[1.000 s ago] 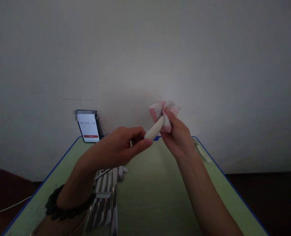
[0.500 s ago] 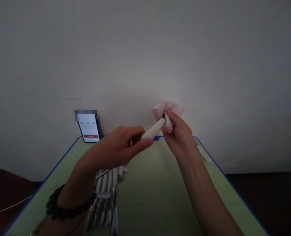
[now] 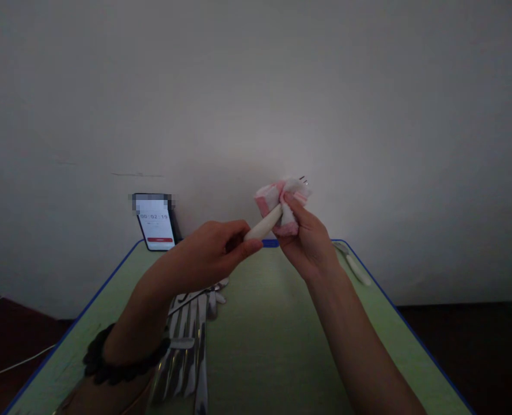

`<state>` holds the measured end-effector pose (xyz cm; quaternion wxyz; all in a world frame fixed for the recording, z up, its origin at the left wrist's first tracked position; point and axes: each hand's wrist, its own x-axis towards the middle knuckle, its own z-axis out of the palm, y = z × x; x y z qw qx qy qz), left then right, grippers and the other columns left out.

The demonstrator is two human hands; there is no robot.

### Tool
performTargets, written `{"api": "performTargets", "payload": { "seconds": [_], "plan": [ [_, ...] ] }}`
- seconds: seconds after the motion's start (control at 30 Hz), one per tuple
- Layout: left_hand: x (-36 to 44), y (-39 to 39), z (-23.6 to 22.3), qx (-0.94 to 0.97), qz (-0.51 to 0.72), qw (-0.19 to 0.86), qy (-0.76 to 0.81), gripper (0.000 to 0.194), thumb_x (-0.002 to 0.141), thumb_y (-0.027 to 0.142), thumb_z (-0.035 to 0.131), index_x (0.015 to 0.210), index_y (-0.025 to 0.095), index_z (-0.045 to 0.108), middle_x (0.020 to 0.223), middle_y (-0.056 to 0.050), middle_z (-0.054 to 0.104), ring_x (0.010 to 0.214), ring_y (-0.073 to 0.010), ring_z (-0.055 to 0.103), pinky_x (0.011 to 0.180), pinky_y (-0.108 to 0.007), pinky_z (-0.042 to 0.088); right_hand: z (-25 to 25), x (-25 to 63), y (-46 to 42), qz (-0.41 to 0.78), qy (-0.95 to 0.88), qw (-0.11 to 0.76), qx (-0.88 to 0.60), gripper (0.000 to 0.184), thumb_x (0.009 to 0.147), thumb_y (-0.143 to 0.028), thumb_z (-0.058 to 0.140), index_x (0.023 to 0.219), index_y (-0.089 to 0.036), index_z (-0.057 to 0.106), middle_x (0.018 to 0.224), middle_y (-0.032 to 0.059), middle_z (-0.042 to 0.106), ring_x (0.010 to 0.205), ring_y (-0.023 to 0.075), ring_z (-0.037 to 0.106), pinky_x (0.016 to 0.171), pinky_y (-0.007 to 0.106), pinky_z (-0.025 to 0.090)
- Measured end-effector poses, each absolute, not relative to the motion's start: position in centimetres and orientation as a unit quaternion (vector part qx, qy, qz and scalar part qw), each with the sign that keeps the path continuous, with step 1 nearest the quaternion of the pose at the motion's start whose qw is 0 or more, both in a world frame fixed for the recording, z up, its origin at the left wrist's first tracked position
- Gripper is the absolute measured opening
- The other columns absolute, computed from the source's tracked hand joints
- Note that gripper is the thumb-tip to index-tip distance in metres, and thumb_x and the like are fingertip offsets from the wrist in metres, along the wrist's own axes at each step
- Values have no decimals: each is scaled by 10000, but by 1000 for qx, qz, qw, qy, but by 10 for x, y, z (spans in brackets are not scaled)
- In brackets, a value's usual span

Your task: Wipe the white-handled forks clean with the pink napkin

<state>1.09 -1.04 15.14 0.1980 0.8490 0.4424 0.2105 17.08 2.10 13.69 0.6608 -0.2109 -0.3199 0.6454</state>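
My left hand (image 3: pixel 215 248) is closed round the end of a fork's thick white handle (image 3: pixel 264 225), holding it slantwise above the far part of the table. The fork's tines (image 3: pixel 303 180) poke out past a crumpled pink-and-white cloth (image 3: pixel 269 196). That cloth is wrapped around the fork's neck, pinched in my right hand (image 3: pixel 310 242) with the thumb on top. The metal between handle and tines is hidden in the folds.
Several metal knives and other cutlery (image 3: pixel 189 346) lie on the green table (image 3: pixel 273 340), partly under my left forearm. A lit phone (image 3: pixel 157 225) leans on the wall at the back left. Another white-handled utensil (image 3: pixel 357 270) lies near the right edge.
My right hand and the cloth have shifted a little left, and the fork's tines now show beyond the cloth. The left hand has moved slightly left with the handle.
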Motion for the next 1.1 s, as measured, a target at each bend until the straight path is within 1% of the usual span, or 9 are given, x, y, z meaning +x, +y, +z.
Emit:
{"api": "performTargets", "payload": {
  "seconds": [0.17, 0.37, 0.43, 0.5, 0.6, 0.77, 0.87, 1.0, 1.1],
  "plan": [
    [12, -13, 153, 844, 212, 206, 447, 362, 889, 456, 415, 687, 166, 493, 537, 59, 443, 471, -73, 395, 462, -200, 270, 137, 173, 22, 633, -318, 667, -232, 112, 655, -199, 714, 749, -166, 662, 753, -12, 653, 696, 90, 594, 515, 159, 473],
    [13, -16, 157, 847, 216, 230, 428, 359, 882, 441, 437, 681, 157, 528, 528, 60, 459, 469, -65, 407, 467, -188, 278, 139, 177, 24, 614, -319, 682, -235, 86, 648, -174, 694, 724, -165, 653, 745, -10, 640, 678, 93, 598, 374, 139, 354],
    [12, -18, 158, 846, 219, 237, 423, 358, 877, 438, 446, 675, 156, 530, 524, 62, 455, 468, -63, 404, 464, -184, 279, 139, 178, 25, 609, -307, 691, -239, 89, 643, -175, 697, 715, -167, 644, 730, -13, 634, 697, 102, 612, 351, 133, 320],
    [12, -19, 159, 847, 225, 243, 416, 361, 875, 443, 450, 670, 156, 528, 519, 64, 445, 466, -62, 397, 460, -180, 280, 138, 179, 26, 608, -293, 699, -236, 89, 644, -171, 696, 711, -167, 637, 750, -11, 641, 731, 110, 624, 347, 128, 312],
    [11, -21, 161, 849, 232, 248, 404, 371, 879, 458, 444, 676, 159, 526, 519, 65, 436, 470, -63, 393, 459, -178, 282, 136, 179, 27, 613, -289, 700, -223, 81, 655, -163, 691, 721, -166, 644, 767, -12, 652, 740, 102, 621, 368, 128, 347],
    [12, -20, 161, 848, 227, 239, 416, 362, 882, 451, 438, 697, 157, 541, 529, 59, 458, 474, -68, 407, 465, -187, 281, 135, 177, 25, 614, -312, 692, -215, 67, 690, -188, 682, 754, -180, 665, 768, -18, 660, 778, 109, 626, 466, 151, 446],
    [13, -18, 160, 846, 221, 232, 426, 363, 884, 452, 432, 700, 157, 537, 532, 58, 464, 473, -69, 407, 469, -191, 279, 136, 174, 22, 626, -308, 682, -217, 67, 712, -177, 659, 779, -181, 667, 808, -20, 664, 736, 90, 622, 485, 142, 460],
    [13, -16, 159, 847, 216, 217, 435, 378, 885, 467, 420, 691, 159, 521, 536, 53, 466, 475, -73, 406, 468, -196, 272, 138, 171, 19, 660, -308, 652, -211, 69, 727, -193, 660, 796, -184, 661, 790, -24, 662, 657, 85, 609, 532, 164, 497],
    [13, -15, 158, 847, 213, 205, 442, 373, 888, 458, 415, 687, 160, 512, 538, 52, 463, 474, -75, 403, 466, -199, 269, 138, 169, 18, 668, -299, 649, -206, 61, 748, -174, 636, 803, -183, 660, 803, -25, 669, 669, 86, 615, 555, 169, 510]
  ]
}}
